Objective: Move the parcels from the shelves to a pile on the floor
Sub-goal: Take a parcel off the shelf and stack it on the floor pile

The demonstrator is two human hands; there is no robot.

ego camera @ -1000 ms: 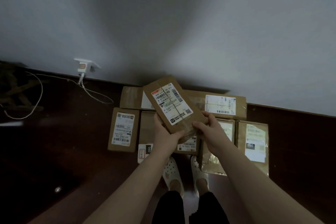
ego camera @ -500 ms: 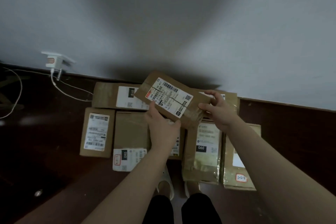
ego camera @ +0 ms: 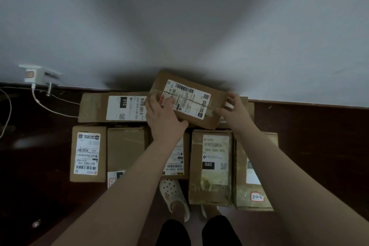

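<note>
A small brown cardboard parcel (ego camera: 187,99) with a white shipping label is tilted above the back row of the floor pile, near the wall. My left hand (ego camera: 163,118) grips its left end, thumb on the label. My right hand (ego camera: 234,112) holds its right end with fingers spread along the edge. Below them several brown parcels lie flat on the dark floor: a long one marked 010 (ego camera: 111,107) at the back left, one with a white label (ego camera: 87,154) at front left, and one marked 060 (ego camera: 211,166) at front right.
A grey wall (ego camera: 179,26) rises right behind the pile. A white plug and socket (ego camera: 38,75) with trailing cables (ego camera: 50,106) sit at the left on the wall's base. My white perforated shoes (ego camera: 173,195) stand against the pile's front edge. Dark wooden floor (ego camera: 319,146) lies either side.
Both hands have carried the parcel away from me and lower, toward the wall, turning it from lengthwise to crosswise. The view has dipped closer to the pile.
</note>
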